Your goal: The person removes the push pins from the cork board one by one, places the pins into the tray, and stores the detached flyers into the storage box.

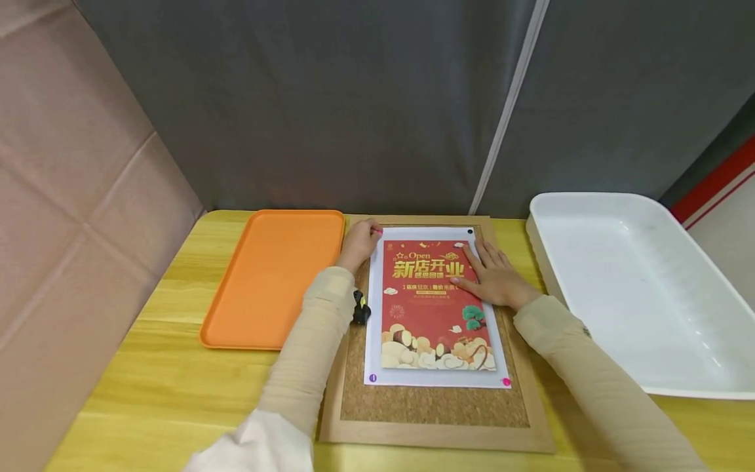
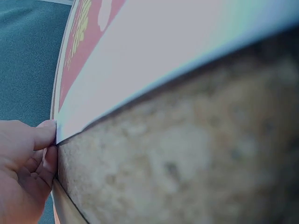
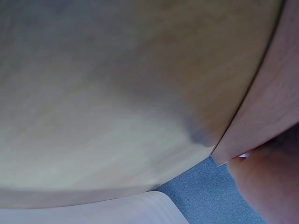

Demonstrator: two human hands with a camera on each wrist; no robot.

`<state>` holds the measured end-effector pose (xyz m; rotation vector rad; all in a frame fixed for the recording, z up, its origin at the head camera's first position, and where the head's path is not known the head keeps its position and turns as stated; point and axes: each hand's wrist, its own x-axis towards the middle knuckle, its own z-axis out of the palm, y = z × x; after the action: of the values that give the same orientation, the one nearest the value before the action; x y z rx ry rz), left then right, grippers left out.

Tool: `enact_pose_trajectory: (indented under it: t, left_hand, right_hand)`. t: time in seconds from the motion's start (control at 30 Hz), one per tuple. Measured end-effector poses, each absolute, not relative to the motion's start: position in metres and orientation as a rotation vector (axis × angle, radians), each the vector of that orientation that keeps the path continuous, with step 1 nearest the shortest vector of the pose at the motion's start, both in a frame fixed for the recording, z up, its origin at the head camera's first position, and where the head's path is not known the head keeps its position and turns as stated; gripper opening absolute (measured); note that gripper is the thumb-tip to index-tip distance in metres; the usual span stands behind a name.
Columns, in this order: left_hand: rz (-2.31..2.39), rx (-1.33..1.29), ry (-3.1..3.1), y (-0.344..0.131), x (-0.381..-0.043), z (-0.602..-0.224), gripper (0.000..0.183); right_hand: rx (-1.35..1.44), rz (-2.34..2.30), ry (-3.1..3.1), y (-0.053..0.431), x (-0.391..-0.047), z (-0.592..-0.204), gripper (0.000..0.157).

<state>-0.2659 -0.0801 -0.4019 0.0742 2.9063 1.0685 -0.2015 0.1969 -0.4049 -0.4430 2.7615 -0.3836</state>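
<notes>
A red poster (image 1: 433, 308) with gold lettering lies over a white sheet (image 1: 436, 378) on a wood-framed cork board (image 1: 436, 408). At the sheet's upper left corner my left hand (image 1: 358, 244) pinches a pink thumbtack (image 1: 378, 231) between thumb and fingertips. In the left wrist view the left hand (image 2: 28, 163) is at that corner, its fingertips partly hiding the tack. My right hand (image 1: 495, 275) rests flat, fingers spread, on the right edge of poster and sheet. Other corners carry a black tack (image 1: 470, 231), a purple tack (image 1: 373, 378) and a pink tack (image 1: 506, 381).
An orange tray (image 1: 277, 282) lies left of the board, and a deep white tray (image 1: 643, 288) stands to the right. A small black object (image 1: 360, 309) sits by my left wrist. Behind the yellow wooden table (image 1: 159, 380) hangs a grey curtain (image 1: 330, 111).
</notes>
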Motion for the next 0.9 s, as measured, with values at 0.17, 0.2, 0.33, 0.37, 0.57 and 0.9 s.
enact_pose_trajectory:
  t: [0.17,0.2,0.33,0.37,0.57,0.9]
  left_hand:
    - [1.173,0.031,2.863,-0.082,-0.268,-0.405,0.023]
    - [1.19,0.025,2.855,-0.083,-0.268,-0.405,0.023]
    - [1.264,0.019,2.816,-0.083,-0.267,-0.403,0.023]
    - [1.283,0.014,2.806,-0.082,-0.267,-0.402,0.024]
    - [1.42,-0.012,2.735,-0.082,-0.263,-0.39,0.028]
    - [1.472,-0.035,2.687,-0.102,-0.249,-0.367,0.029]
  right_hand:
    - [-0.455,-0.396,2.767,0.196,-0.204,-0.408,0.093]
    - [-0.46,-0.404,2.765,0.196,-0.204,-0.408,0.094]
    - [-0.457,-0.4,2.766,0.196,-0.206,-0.411,0.097]
    - [-0.456,-0.394,2.769,0.196,-0.206,-0.411,0.097]
    - [-0.46,-0.41,2.78,0.197,-0.205,-0.41,0.098]
    - [-0.428,-0.372,2.767,0.197,-0.209,-0.413,0.098]
